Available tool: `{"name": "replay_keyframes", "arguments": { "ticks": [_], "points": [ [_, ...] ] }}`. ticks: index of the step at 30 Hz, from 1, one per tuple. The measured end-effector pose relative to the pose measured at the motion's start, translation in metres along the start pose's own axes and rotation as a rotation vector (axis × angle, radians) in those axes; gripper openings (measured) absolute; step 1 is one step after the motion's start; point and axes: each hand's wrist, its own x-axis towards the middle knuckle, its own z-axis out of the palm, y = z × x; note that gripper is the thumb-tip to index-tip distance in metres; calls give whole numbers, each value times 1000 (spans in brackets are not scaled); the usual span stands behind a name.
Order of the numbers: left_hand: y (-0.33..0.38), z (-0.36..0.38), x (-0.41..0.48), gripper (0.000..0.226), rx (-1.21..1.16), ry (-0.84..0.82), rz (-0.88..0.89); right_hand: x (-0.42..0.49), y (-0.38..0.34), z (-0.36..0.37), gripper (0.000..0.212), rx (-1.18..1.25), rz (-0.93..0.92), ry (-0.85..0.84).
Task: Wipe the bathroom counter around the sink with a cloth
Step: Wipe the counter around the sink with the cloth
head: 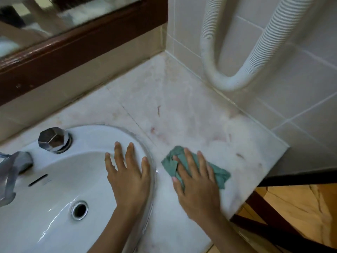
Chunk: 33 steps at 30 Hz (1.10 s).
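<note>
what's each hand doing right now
Left hand: open, flat on the white ceramic sink rim.
Right hand: open, pressing crumpled green cloth on pale marble counter.

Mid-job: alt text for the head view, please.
The right hand presses a green cloth flat on the pale counter right of the sink, while the left hand rests open on the sink's rim. A white ribbed hose loops against the tiled wall behind.

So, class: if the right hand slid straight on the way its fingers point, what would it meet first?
Nothing on the counter; probably the wall corner first, left of the hose.
</note>
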Motion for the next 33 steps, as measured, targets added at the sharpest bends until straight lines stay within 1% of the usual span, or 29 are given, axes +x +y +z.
{"name": "replay_keyframes", "arguments": {
  "ticks": [3,5,7,9,10,12,14,16,18,20,23,25,27,28,29,30,31,33],
  "points": [
    [2,-1,-1,70,-8,8,-7,27,53,-11,58,-94,227,50],
    [3,0,-3,67,-13,6,-20,73,74,-18,59,-74,351,34],
    [3,0,-3,65,-21,11,-21,116,79,-21,59,-31,417,14],
    [3,1,-3,64,-26,20,-19,137,64,-16,60,14,411,21],
    [2,0,-3,64,-29,21,-19,134,47,-10,60,27,369,42],
    [3,-1,-3,63,-39,18,-23,97,1,7,58,49,239,104],
    [3,-2,-4,63,-35,21,-25,34,-36,14,58,70,58,74],
    [2,-3,-4,63,-34,17,-11,-21,-36,9,59,50,-76,0],
    [0,-3,-5,62,-51,18,-10,-37,-6,0,58,27,-125,-37],
    [-2,-3,-6,59,-70,19,-7,-16,32,-4,59,-56,-48,-15],
    [-3,-2,-7,56,-78,15,-8,52,69,-12,62,-82,156,43],
    [-1,-2,-7,55,-93,12,-14,86,69,-12,60,-41,250,46],
    [0,-3,-10,52,-134,24,-21,85,46,-3,59,5,303,60],
    [1,-3,-11,50,-148,35,-14,70,28,2,59,17,279,93],
    [0,-4,-12,49,-145,45,0,44,9,6,59,20,204,102],
    [-1,-4,-13,48,-127,52,18,12,-7,10,58,12,83,77],
    [-3,-4,-12,48,-105,54,38,-22,-16,12,58,3,-52,19],
    [-5,-4,-12,47,-88,49,66,-73,-11,5,57,-29,-242,-83]
  ]
}}
